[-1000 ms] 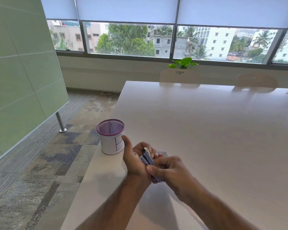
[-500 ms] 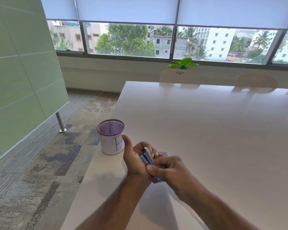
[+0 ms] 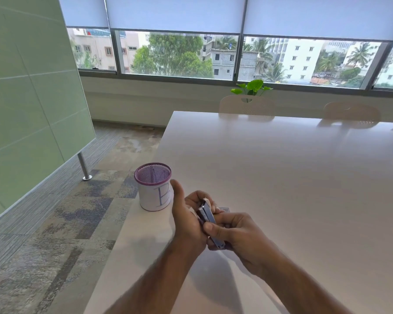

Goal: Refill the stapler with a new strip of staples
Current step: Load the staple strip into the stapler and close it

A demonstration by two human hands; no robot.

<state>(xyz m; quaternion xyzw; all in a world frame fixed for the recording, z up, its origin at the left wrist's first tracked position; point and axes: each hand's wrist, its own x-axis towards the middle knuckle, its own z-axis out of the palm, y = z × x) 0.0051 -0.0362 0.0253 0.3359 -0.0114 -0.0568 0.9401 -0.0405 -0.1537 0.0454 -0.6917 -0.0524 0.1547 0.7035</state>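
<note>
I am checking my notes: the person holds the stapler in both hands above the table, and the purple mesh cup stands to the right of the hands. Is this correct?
Not quite. In the head view the purple mesh cup stands to the left of the hands, near the table edge. The rest holds: left hand and right hand both hold the stapler.

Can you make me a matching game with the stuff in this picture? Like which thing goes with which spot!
Things:
1. stapler
2. mesh pen cup
3. green plant
4. small box

Places:
A. by the window, behind a chair
B. held in both hands
C. at the table's left edge
D. peeking out behind the hands

Pairs: 1-B, 2-C, 3-A, 4-D
</note>
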